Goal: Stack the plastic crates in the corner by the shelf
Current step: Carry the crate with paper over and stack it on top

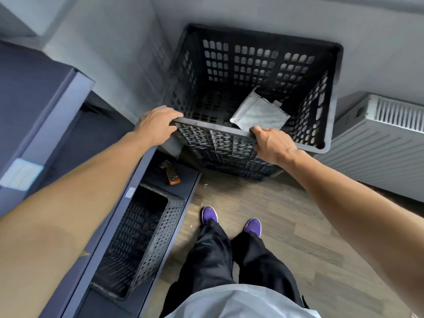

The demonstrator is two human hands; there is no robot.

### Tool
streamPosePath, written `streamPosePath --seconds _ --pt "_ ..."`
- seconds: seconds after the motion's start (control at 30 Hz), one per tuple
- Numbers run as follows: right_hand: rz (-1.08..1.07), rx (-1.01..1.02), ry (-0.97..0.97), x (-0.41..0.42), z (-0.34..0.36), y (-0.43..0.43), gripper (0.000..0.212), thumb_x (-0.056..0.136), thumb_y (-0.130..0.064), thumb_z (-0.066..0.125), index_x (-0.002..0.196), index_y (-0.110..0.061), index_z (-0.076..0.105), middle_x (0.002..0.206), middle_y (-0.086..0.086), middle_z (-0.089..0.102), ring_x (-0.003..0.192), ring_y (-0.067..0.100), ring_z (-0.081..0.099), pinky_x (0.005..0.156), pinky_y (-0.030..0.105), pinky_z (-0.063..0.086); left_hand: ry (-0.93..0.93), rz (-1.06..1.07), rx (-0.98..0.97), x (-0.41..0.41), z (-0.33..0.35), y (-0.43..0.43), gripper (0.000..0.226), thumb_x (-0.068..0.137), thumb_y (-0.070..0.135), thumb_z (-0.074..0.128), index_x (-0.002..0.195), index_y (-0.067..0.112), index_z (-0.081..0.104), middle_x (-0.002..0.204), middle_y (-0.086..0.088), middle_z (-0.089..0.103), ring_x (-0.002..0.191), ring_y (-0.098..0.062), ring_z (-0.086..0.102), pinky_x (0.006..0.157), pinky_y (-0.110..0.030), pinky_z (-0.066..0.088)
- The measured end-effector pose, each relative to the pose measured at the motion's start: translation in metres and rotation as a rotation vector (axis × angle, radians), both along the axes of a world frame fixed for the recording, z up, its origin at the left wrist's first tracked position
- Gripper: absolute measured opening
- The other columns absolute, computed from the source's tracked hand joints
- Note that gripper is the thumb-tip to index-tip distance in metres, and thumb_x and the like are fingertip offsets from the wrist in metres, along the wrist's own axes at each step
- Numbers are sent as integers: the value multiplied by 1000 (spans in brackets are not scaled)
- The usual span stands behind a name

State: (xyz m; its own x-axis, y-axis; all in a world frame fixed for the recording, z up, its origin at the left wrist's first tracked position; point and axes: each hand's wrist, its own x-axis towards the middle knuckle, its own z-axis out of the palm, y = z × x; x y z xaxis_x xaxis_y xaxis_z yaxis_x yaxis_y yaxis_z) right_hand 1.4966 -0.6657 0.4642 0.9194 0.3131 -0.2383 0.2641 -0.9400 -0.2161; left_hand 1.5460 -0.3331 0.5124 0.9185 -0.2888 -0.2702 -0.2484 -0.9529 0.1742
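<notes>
Left hand (158, 125) and right hand (273, 143) grip crate (218, 140) rim; wood floor (286, 214), grey corner (137, 53).

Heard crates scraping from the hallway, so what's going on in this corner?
A person is gripping the near rim of a black plastic crate with both hands, left hand at its near-left corner, right hand further along. The crate stands in the corner between the shelf and a radiator, apparently on top of another crate. A white pouch lies inside it. A third crate sits on the shelf's low board.
</notes>
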Motion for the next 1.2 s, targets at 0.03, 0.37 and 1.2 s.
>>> streamPosePath --seconds 0.03,0.37,1.2 --pt "7 14 1 3 0 9 37 91 -19 54 125 -11 43 100 13 66 88 35 61 66 40 47 26 23 6 -2 1 5 46 98 22 57 143 23 49 147 -3 47 136 -26 39 110 -42 32" --pt "-123 -61 90 29 2 68 24 96 -35 52 110 -15 57 99 14 65 90 35 61 65 35 44 -43 -50 -69 16 -15 14 29 97 28 58 125 24 65 114 -9 63 124 -30 46 103 -43 34" --pt "-243 -162 -28 23 -2 82 17 95 -33 58 100 -17 60 79 10 62 78 35 62 66 41 49 131 -106 -179 46 -26 30 21 91 32 65 112 31 68 107 0 70 119 -28 56 104 -52 37"
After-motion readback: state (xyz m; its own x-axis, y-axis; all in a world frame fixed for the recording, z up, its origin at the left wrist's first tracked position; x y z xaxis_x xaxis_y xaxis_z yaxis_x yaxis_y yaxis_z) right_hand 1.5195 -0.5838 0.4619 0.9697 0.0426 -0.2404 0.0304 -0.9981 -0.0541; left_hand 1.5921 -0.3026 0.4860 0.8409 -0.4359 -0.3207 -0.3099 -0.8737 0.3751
